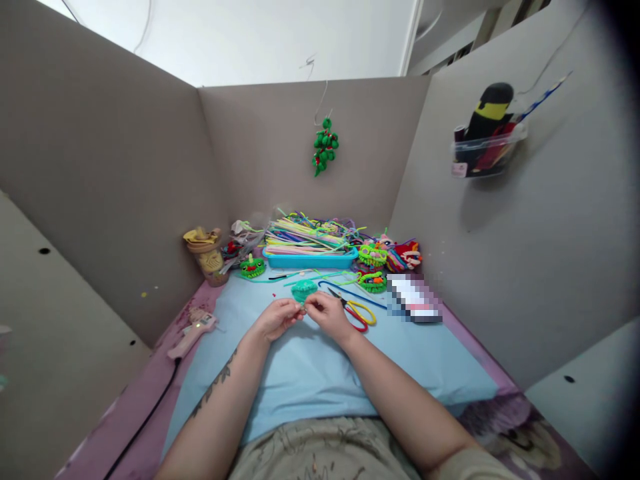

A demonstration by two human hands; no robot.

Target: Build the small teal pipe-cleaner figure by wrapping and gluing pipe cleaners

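My left hand (277,318) and my right hand (327,312) meet over the light blue mat (320,373), fingertips pinched together around a tiny piece I cannot make out. Just beyond the fingers lies a small teal fuzzy ball (304,289) of pipe cleaner. Scissors with red and yellow handles (359,313) lie right of my right hand. A teal pipe cleaner (300,277) stretches across the mat behind the ball.
A blue tray (310,259) full of coloured pipe cleaners stands at the back, with several green woven pieces (373,281) beside it. A pink glue gun (193,330) lies left, a tan cup (207,257) behind it. Grey partition walls enclose the desk; a green ornament (325,147) hangs on the back wall.
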